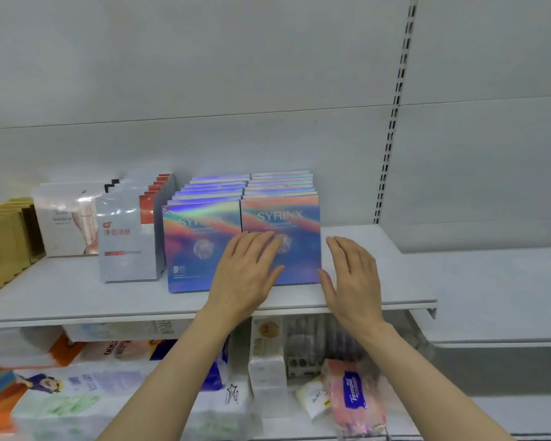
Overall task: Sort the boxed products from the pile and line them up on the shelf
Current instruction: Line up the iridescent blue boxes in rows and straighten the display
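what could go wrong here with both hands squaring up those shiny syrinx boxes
1. The left hand presses flat on the front box of the right SYRINX row; pushing too hard could tip that upright row backward.
2. The right hand is beside the row's open side, where the shelf is bare: a slip could slide boxes sideways.
3. The left SYRINX row sits further forward, so the fronts may end uneven.

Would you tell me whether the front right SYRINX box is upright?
Upright: the SYRINX box stands on the shelf, logo level, left hand flat against it.
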Action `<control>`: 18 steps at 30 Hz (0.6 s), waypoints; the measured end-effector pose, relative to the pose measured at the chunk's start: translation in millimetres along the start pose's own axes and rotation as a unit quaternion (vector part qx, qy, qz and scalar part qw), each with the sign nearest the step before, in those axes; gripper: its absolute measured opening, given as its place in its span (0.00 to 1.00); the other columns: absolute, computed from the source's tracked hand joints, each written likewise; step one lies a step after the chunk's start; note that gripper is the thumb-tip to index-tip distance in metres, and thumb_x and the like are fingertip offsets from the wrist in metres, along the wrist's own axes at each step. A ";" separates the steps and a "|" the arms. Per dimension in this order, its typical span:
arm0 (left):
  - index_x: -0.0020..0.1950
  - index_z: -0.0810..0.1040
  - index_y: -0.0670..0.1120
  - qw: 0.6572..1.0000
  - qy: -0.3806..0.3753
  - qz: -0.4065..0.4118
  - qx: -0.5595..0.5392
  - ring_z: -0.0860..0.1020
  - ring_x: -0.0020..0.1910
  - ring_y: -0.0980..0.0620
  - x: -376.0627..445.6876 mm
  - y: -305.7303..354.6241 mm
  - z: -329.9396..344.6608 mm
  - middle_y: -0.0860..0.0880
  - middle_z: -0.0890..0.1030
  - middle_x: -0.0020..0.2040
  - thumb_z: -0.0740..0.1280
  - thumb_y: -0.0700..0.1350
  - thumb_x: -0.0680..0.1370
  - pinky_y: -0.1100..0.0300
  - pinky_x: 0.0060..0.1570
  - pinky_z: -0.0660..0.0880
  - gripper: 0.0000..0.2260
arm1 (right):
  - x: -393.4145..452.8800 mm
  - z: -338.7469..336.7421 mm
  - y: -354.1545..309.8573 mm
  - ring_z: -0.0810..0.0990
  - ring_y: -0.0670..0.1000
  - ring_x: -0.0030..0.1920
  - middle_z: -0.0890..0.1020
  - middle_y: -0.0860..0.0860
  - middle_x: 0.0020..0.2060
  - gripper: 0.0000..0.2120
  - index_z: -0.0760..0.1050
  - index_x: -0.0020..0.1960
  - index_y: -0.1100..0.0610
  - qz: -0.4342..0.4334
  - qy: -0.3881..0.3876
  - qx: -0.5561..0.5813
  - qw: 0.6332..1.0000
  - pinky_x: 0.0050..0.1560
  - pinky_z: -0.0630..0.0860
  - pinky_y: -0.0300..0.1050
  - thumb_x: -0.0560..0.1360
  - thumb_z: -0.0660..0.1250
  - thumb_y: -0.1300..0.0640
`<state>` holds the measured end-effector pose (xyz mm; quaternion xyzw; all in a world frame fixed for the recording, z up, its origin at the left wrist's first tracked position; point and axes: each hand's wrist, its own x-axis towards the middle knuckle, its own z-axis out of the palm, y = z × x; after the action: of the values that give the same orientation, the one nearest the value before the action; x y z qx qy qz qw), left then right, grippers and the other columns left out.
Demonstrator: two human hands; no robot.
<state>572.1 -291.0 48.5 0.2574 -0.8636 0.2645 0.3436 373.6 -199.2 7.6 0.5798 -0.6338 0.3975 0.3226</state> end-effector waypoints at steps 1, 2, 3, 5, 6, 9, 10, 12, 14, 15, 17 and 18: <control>0.66 0.77 0.42 1.000 0.001 0.008 -0.008 0.76 0.60 0.42 5.6 10.2 2.4 0.43 0.79 0.62 0.61 0.53 0.80 0.49 0.62 0.69 0.20 | -2.0 -6.5 10.8 0.73 0.59 0.63 0.77 0.60 0.62 0.24 0.72 0.68 0.65 0.006 0.003 -0.006 1.000 0.64 0.69 0.54 0.76 0.65 0.55; 0.66 0.77 0.42 1.000 0.003 0.015 -0.019 0.77 0.59 0.42 11.9 21.8 5.5 0.44 0.79 0.62 0.61 0.52 0.79 0.49 0.61 0.69 0.20 | -4.6 -13.7 22.3 0.74 0.59 0.62 0.77 0.60 0.62 0.24 0.72 0.68 0.65 0.013 0.004 -0.011 1.000 0.63 0.70 0.54 0.75 0.67 0.56; 0.65 0.78 0.42 0.999 0.005 0.021 -0.032 0.77 0.58 0.42 19.0 35.2 9.1 0.44 0.79 0.61 0.61 0.52 0.79 0.49 0.60 0.70 0.20 | -7.6 -21.7 34.4 0.75 0.59 0.62 0.77 0.60 0.62 0.24 0.73 0.68 0.65 0.021 0.006 -0.017 1.000 0.63 0.71 0.54 0.74 0.68 0.56; 0.64 0.78 0.43 0.998 0.006 0.029 -0.060 0.77 0.56 0.43 35.2 66.8 15.9 0.44 0.80 0.60 0.62 0.52 0.79 0.49 0.58 0.71 0.19 | -14.0 -40.1 59.7 0.75 0.59 0.61 0.78 0.59 0.61 0.24 0.73 0.67 0.64 0.032 0.004 -0.032 0.999 0.62 0.71 0.53 0.74 0.68 0.56; 0.64 0.79 0.43 0.997 0.006 0.033 -0.074 0.78 0.55 0.43 44.1 85.0 19.4 0.45 0.80 0.59 0.62 0.52 0.79 0.49 0.57 0.72 0.19 | -17.5 -50.6 73.4 0.75 0.59 0.60 0.78 0.59 0.61 0.24 0.73 0.67 0.64 0.036 0.000 -0.043 0.998 0.62 0.71 0.53 0.74 0.68 0.56; 0.63 0.80 0.44 0.991 0.001 0.052 -0.121 0.79 0.54 0.44 69.8 143.3 31.4 0.46 0.81 0.58 0.62 0.52 0.78 0.50 0.54 0.74 0.18 | -29.6 -83.4 118.2 0.75 0.57 0.59 0.79 0.57 0.60 0.23 0.73 0.67 0.63 0.052 -0.006 -0.074 0.996 0.61 0.71 0.52 0.74 0.68 0.56; 0.62 0.80 0.44 0.989 0.000 0.058 -0.136 0.79 0.53 0.44 78.9 163.7 35.9 0.46 0.82 0.57 0.62 0.52 0.78 0.50 0.54 0.75 0.18 | -34.2 -94.9 134.4 0.76 0.57 0.59 0.79 0.57 0.60 0.23 0.73 0.67 0.63 0.058 -0.008 -0.085 0.995 0.61 0.71 0.52 0.74 0.68 0.56; 0.62 0.80 0.45 0.984 -0.005 0.065 -0.163 0.79 0.53 0.45 96.3 205.0 45.1 0.47 0.82 0.57 0.62 0.52 0.78 0.52 0.54 0.74 0.18 | -44.7 -117.2 167.3 0.77 0.57 0.58 0.80 0.57 0.59 0.23 0.74 0.66 0.63 0.069 -0.012 -0.111 0.991 0.60 0.73 0.52 0.74 0.68 0.55; 0.62 0.80 0.45 0.979 -0.015 0.071 -0.189 0.79 0.53 0.46 111.9 247.1 53.3 0.48 0.82 0.57 0.61 0.52 0.78 0.52 0.53 0.74 0.18 | -57.8 -140.1 200.6 0.78 0.57 0.57 0.80 0.57 0.58 0.22 0.75 0.65 0.63 0.081 -0.015 -0.137 0.987 0.59 0.74 0.53 0.73 0.68 0.55; 0.62 0.80 0.46 0.977 -0.022 0.076 -0.199 0.79 0.54 0.46 119.0 267.6 57.4 0.48 0.82 0.57 0.61 0.53 0.78 0.53 0.53 0.74 0.18 | -64.9 -151.8 215.9 0.78 0.57 0.57 0.80 0.57 0.57 0.22 0.75 0.65 0.63 0.088 -0.016 -0.149 0.985 0.58 0.74 0.53 0.73 0.67 0.55; 0.63 0.79 0.46 0.971 -0.042 0.084 -0.221 0.78 0.54 0.47 132.2 307.2 65.3 0.49 0.81 0.57 0.59 0.53 0.78 0.53 0.53 0.74 0.18 | -79.4 -174.9 244.8 0.78 0.57 0.56 0.80 0.56 0.57 0.22 0.74 0.65 0.63 0.104 -0.020 -0.174 0.979 0.59 0.73 0.52 0.74 0.65 0.55; 0.63 0.79 0.46 0.967 -0.055 0.088 -0.234 0.79 0.54 0.47 138.2 325.5 69.5 0.49 0.81 0.57 0.59 0.53 0.78 0.53 0.53 0.74 0.18 | -86.4 -185.7 258.4 0.78 0.57 0.56 0.80 0.56 0.57 0.22 0.74 0.65 0.63 0.112 -0.022 -0.187 0.976 0.59 0.73 0.52 0.74 0.64 0.54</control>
<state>249.2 -134.5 14.9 0.1067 -0.9382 0.0698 0.3216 118.0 8.1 -12.9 0.4431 -0.7650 0.2927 0.3643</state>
